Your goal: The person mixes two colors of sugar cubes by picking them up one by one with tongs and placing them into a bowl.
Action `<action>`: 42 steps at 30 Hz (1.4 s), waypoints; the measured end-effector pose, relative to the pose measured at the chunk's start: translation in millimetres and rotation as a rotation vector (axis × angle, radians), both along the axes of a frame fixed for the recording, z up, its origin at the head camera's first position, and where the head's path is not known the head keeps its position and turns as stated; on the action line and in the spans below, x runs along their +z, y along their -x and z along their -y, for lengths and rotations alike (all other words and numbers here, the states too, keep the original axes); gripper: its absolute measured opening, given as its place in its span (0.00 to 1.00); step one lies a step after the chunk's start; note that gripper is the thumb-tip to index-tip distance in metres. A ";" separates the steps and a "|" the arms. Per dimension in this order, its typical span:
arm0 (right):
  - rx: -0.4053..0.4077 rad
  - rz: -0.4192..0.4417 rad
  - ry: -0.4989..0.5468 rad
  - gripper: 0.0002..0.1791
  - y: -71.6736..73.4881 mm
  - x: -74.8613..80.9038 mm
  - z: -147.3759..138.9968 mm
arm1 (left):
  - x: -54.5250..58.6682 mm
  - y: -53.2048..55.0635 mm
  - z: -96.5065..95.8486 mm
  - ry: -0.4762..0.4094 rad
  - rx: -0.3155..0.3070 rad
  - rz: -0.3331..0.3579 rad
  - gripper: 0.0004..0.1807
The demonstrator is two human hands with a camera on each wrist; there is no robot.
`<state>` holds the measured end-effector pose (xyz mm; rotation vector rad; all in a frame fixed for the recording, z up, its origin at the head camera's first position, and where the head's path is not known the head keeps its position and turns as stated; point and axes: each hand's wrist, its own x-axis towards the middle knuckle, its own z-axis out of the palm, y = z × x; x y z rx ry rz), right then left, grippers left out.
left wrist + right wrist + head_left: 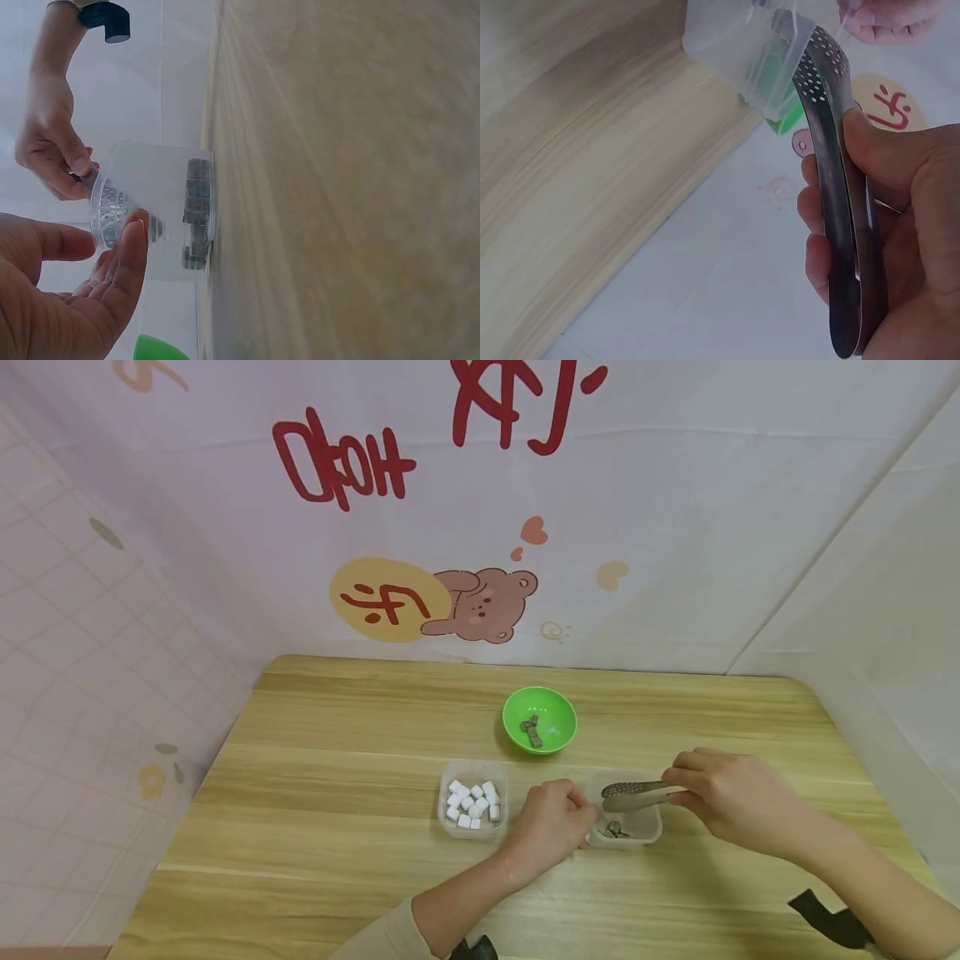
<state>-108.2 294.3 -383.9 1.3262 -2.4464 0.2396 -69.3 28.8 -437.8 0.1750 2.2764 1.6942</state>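
My left hand [551,822] pinches the rim of a clear plastic container [647,840] at its left side. Inside, on the bottom, lie several dark grey-brown cubes [197,196], seen through the wall in the left wrist view. My right hand [731,797] grips metal tongs [639,788] with perforated ends, thumb on one arm and fingers round the other. Their tips reach into the container from the right, above the cubes. The tong arms stand slightly apart; whether anything is between the tips I cannot tell.
Left of my left hand stands a second clear container [442,806] with several white cubes [477,795]. Farther back is a green bowl [561,733] holding several grey-brown cubes [533,732]. A printed white curtain [660,510] hangs behind the wooden table [322,810].
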 end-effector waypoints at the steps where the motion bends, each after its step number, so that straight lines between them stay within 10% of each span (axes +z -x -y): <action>1: -0.008 -0.002 0.010 0.32 -0.3 1.5 -0.8 | 0.0 0.0 0.0 0.002 0.000 0.000 0.04; 11: -0.041 0.031 0.122 0.31 10.1 26.0 -3.5 | 0.1 0.5 0.0 0.003 0.001 0.003 0.06; 14: -0.067 0.055 0.122 0.16 21.1 29.5 2.8 | -0.1 0.6 0.7 0.001 -0.001 -0.002 0.06; 27: -0.178 0.153 0.126 0.09 63.7 0.4 48.7 | 2.2 -0.1 0.6 -0.012 -0.017 0.005 0.06; 42: -0.317 0.286 0.157 0.15 56.3 5.2 29.6 | 1.7 1.0 0.3 0.004 -0.009 -0.004 0.06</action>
